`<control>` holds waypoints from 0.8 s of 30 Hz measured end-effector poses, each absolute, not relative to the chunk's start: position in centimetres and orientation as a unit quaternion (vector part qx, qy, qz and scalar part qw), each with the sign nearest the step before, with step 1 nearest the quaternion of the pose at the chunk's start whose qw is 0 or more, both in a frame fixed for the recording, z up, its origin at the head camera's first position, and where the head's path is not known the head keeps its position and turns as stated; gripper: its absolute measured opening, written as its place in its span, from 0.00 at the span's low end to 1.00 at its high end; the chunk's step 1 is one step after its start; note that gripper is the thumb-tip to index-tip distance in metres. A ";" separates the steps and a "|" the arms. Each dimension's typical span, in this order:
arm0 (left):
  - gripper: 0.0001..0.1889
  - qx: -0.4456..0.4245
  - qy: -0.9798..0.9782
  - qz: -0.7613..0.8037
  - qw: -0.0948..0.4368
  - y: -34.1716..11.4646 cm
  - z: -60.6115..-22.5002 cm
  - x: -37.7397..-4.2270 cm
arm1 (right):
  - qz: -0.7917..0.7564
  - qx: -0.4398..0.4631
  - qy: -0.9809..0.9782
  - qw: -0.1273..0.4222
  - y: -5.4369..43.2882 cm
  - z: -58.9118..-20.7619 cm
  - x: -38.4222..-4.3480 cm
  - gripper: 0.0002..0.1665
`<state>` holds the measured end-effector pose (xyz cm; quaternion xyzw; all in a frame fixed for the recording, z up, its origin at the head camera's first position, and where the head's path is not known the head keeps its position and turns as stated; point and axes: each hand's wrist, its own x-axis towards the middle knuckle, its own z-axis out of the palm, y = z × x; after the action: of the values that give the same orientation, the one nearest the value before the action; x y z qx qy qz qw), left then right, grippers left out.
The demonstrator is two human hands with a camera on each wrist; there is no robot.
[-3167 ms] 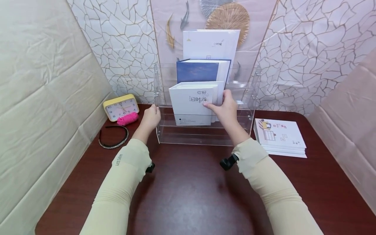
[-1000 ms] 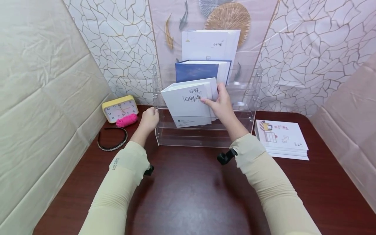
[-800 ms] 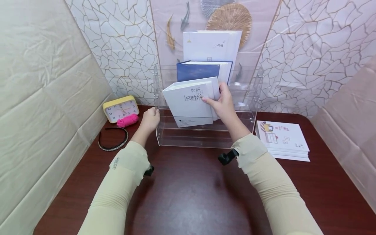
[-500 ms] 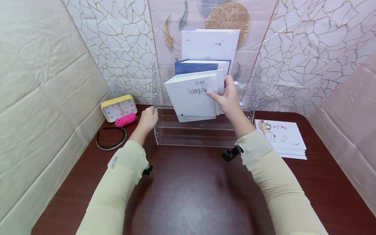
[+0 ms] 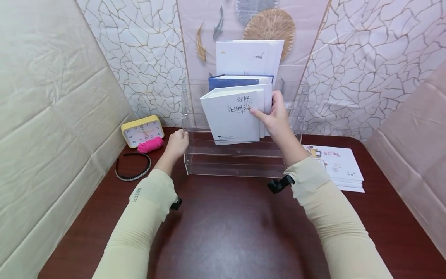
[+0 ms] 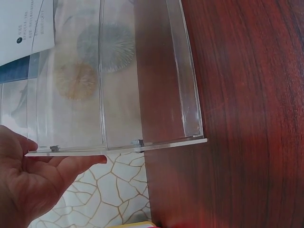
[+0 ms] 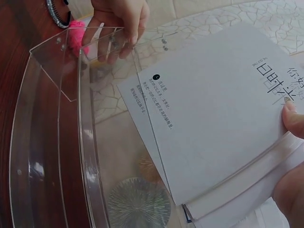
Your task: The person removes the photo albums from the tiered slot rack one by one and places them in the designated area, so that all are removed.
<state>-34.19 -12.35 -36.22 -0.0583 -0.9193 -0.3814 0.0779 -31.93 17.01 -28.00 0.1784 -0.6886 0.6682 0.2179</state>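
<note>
My right hand (image 5: 277, 118) pinches the right edge of a white hardcover book (image 5: 233, 118), thumb on the front cover and fingers behind. The book leans slightly, its lower edge near the front of a clear acrylic rack (image 5: 237, 170). In the right wrist view the thumb (image 7: 294, 118) presses beside the printed title. My left hand (image 5: 177, 142) grips the rack's left side panel, and in the left wrist view its fingers lie along the panel's outer face. Behind the held book stand a blue book (image 5: 233, 82) and a taller white book (image 5: 247, 56), both partly hidden.
On the left of the dark red table (image 5: 223, 224) are a yellow clock (image 5: 141, 131), a pink yarn bundle (image 5: 150, 145) and a black headband (image 5: 134, 178). A stack of white books (image 5: 343, 166) lies at the right, partly behind my right forearm.
The white book first tilted and shifted left in my right hand, then moved up and back to the right, covering more of the blue book. My left hand stays on the rack's side panel.
</note>
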 end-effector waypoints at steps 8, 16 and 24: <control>0.15 -0.063 -0.919 -0.379 0.084 -12.4 -36.2 -34.2 | 0.681 0.184 -0.673 0.221 17.3 -27.6 -31.2 0.24; 0.15 -0.061 -0.920 -0.379 0.081 -12.5 -35.8 -34.1 | 0.675 0.203 -0.662 0.254 17.2 -26.4 -30.4 0.23; 0.15 -0.062 -0.921 -0.376 0.083 -12.4 -35.7 -34.0 | 0.725 0.181 -0.588 0.309 19.1 -24.7 -28.0 0.23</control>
<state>-34.05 -12.45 -35.74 -0.0616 -0.9207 -0.3762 0.0833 -27.96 19.14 -24.70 0.1808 -0.5881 0.7253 0.3087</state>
